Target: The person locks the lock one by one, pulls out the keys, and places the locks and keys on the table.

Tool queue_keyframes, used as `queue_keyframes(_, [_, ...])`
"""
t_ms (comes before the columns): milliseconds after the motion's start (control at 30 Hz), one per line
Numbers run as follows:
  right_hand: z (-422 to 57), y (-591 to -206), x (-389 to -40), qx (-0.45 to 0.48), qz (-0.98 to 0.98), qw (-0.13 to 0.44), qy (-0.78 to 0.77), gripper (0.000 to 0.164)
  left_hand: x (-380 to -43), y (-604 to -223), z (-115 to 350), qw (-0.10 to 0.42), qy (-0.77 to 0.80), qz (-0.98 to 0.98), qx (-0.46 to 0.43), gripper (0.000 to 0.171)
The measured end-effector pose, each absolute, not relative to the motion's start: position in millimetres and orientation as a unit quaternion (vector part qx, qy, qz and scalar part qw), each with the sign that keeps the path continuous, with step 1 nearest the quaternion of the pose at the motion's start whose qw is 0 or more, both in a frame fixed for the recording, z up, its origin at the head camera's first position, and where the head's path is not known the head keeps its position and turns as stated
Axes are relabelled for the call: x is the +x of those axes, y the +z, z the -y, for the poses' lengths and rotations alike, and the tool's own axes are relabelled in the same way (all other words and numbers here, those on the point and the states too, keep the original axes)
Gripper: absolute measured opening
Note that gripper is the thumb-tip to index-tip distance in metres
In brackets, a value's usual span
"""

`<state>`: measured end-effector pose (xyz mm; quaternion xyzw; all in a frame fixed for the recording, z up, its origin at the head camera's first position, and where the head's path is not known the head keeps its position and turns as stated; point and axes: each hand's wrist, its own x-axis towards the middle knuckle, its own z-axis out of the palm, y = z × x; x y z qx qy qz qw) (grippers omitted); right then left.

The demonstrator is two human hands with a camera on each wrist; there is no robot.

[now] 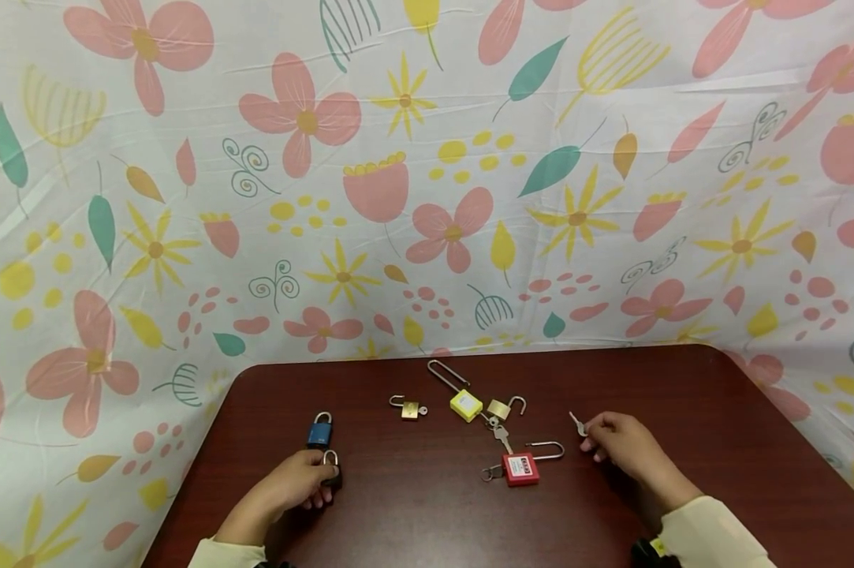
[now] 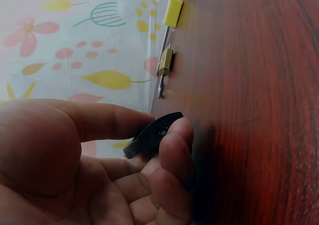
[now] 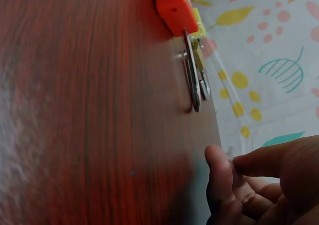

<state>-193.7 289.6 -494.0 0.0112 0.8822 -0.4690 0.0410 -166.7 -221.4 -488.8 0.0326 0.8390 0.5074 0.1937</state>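
Observation:
At the table's left, my left hand (image 1: 300,480) pinches a black padlock (image 1: 333,473) between thumb and fingers, its silver shackle up. In the left wrist view the black padlock (image 2: 158,134) shows its underside with a keyhole. Just beyond it lies a blue padlock (image 1: 319,431). Over on the right, my right hand (image 1: 621,443) holds a small silver key (image 1: 578,424) between thumb and fingertips; the right wrist view mostly hides it. A red padlock (image 1: 521,468) with its shackle swung out and a key in it lies left of the right hand.
Toward the back of the dark red-brown table (image 1: 412,521) lie a yellow padlock (image 1: 466,405) with a long shackle and two brass padlocks, one on the left (image 1: 410,410) and another (image 1: 499,409) on the right, shackles open. A flowered cloth (image 1: 427,173) hangs behind.

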Motion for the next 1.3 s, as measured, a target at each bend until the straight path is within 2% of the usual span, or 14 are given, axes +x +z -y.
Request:
queue_keyframes(367, [-295.9, -496.0, -197.0, -0.008, -0.931, 0.043, -0.362, 0.013, -164.2, -483.6, 224.6, 0.199, 0.495, -0.845, 0.037, 0.017])
queue_keyframes(767, [-297.4, -499.3, -198.7, 0.003, -0.937, 0.047, -0.347, 0.009, -164.2, -483.3, 223.2, 0.174, 0.449, -0.875, 0.045, 0.017])
queue_keyframes(1167, [-270.3, -483.6, -193.4, -0.061, -0.937, -0.041, -0.340, 0.010, -164.1, -485.3, 227.1, 0.177, 0.437, -0.880, 0.048, 0.021])
queue_keyframes(1300, [-259.0, -479.1, -190.6, -0.084, -0.931, -0.042, -0.352, 0.021, -164.8, -484.7, 228.4, 0.188, 0.433, -0.881, 0.042, 0.023])
